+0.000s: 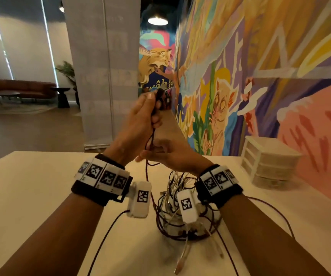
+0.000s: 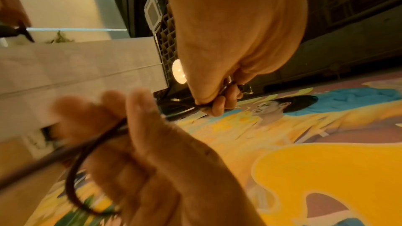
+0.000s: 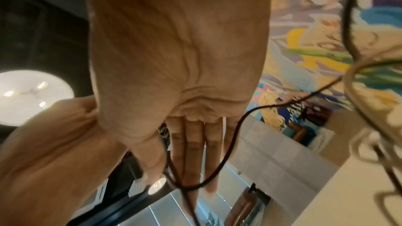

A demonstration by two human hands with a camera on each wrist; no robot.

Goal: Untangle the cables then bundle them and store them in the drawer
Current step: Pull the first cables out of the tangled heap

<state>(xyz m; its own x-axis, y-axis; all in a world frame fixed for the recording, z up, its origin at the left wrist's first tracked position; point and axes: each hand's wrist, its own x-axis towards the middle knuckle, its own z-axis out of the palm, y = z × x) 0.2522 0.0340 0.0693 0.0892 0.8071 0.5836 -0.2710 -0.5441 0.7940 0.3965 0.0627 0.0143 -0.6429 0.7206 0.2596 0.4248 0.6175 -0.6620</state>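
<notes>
The left hand [image 1: 140, 120] is up high, and its fingers [image 2: 219, 107] curl around one end of the dark red cable [image 1: 148, 144]. Lower down, the right hand [image 1: 170, 156] pinches the same cable. The cable pile [image 1: 180, 212] sits on the desk [image 1: 41, 186]. The white drawer box [image 1: 268, 160] stands far right.

Thin dark-red cable [image 1: 150, 141] pinched at plug end, hanging taut below the grip into tangled heap of dark-red and white cables [image 1: 180, 206]; white plastic drawer unit [image 1: 268, 162] well right.
</notes>
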